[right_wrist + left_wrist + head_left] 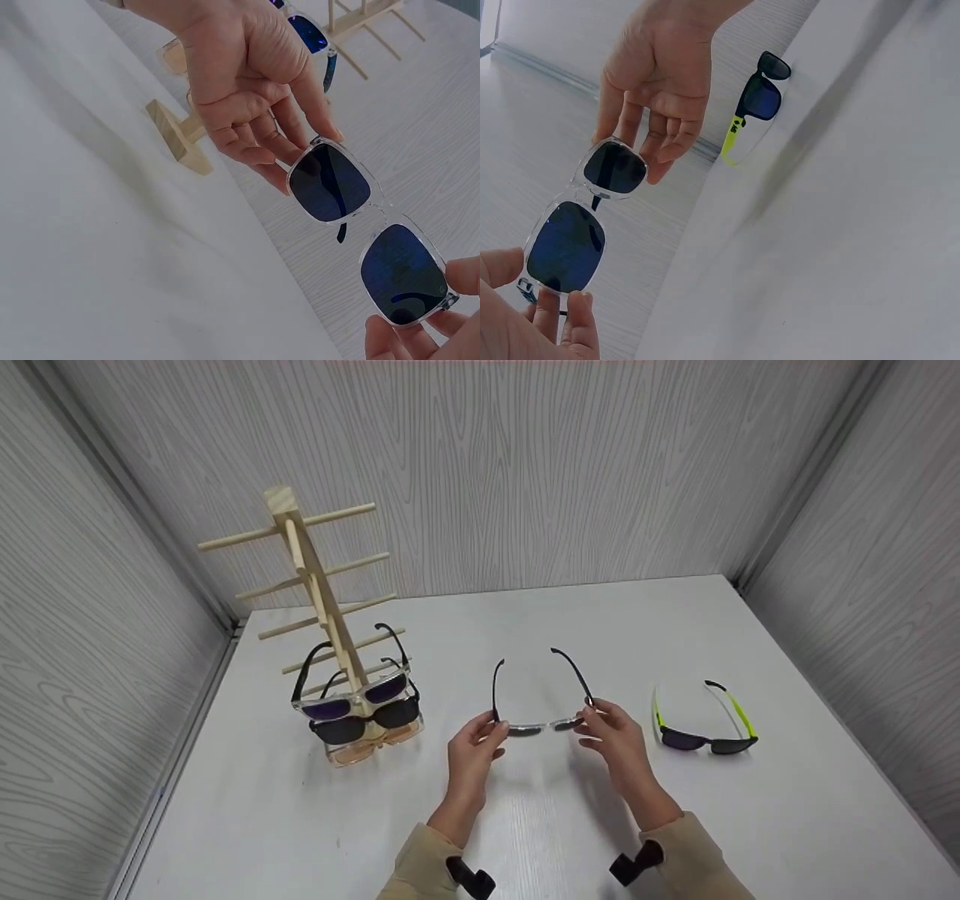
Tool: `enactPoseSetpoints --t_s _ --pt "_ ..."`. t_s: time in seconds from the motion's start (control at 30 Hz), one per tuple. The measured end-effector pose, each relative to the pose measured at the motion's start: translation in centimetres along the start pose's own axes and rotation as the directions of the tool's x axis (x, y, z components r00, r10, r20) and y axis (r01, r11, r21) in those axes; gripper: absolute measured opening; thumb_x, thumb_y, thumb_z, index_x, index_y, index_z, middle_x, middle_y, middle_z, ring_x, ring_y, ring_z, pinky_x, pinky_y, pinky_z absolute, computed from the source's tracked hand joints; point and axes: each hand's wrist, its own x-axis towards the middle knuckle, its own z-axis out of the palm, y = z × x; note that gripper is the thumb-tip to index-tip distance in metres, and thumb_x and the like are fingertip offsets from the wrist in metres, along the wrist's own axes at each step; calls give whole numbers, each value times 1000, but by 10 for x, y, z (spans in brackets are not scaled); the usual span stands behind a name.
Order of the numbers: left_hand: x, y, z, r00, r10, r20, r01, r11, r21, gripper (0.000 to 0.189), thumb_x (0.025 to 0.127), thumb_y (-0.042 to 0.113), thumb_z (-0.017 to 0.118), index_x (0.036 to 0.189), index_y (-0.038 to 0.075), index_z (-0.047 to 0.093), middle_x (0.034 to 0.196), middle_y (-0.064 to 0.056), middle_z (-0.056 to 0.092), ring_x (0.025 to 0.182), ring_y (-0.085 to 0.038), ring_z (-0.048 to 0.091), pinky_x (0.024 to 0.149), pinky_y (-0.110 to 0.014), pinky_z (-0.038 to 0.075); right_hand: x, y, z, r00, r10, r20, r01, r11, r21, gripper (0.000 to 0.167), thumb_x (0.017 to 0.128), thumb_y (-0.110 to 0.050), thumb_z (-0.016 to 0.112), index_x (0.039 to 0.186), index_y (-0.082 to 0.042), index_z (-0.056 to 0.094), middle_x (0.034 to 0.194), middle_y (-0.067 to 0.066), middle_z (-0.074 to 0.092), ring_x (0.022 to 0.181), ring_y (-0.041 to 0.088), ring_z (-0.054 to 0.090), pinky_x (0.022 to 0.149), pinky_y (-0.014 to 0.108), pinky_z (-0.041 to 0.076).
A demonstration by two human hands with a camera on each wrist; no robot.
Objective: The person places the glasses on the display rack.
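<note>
Between both hands is a pair of sunglasses (527, 730) with a clear frame, dark bluish lenses and dark temples that stand unfolded, pointing away. My left hand (472, 754) pinches the left end of the frame, thumb on the near side. At the opposite end my right hand (616, 737) pinches the frame by the hinge. In the left wrist view the clear-framed sunglasses (566, 246) hang raised over the tabletop, lenses facing the camera. The right wrist view shows fingertips at both outer corners of the sunglasses (403, 274).
A wooden display rack (315, 577) with several pegs stands at left. Low on it sit clear-framed sunglasses (328, 709), black sunglasses (339, 730) and orange-tinted glasses (352, 753). Sunglasses with yellow-green temples (709, 742) lie unfolded on the white table (795, 825) at right. Grey wood-grain panels (510, 472) enclose the table.
</note>
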Motion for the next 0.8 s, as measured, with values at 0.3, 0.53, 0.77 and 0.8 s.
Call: enactPoseSetpoints --t_s 0.3,0.53,0.77,0.8 --pt "-11 16 -7 999 50 -1 -50 998 47 39 88 11 64 122 -5 54 102 -10 64 92 -18 62 80 -37 51 -3 -6 6 1000 8 29 -8 1000 13 36 92 -16 60 124 -1 52 103 12 61 93 26 62 76 36 52" --pt "0 1 -16 997 77 21 -78 996 51 42 88 17 65 124 -1 54 102 -8 64 93 -19 63 78 -36 51 -6 -14 10 998 13 55 -15 1000 25 34 93 -14 58 123 -2 52 104 13 60 92 24 63 77 37 52" --pt "-4 5 -22 994 106 27 -108 992 64 45 86 23 68 123 0 55 103 -9 65 92 -19 63 76 -33 52 -8 -22 14 996 12 89 -17 998 54 33 92 -13 59 123 -2 53 104 14 61 94 27 62 78 38 52" --pt "-5 7 -23 994 110 27 -112 992 66 46 86 24 68 123 0 55 102 -9 65 92 -19 63 76 -32 52 -9 -23 14 996 7 94 -13 998 55 33 92 -14 59 123 -2 53 104 14 61 94 27 62 78 38 52"
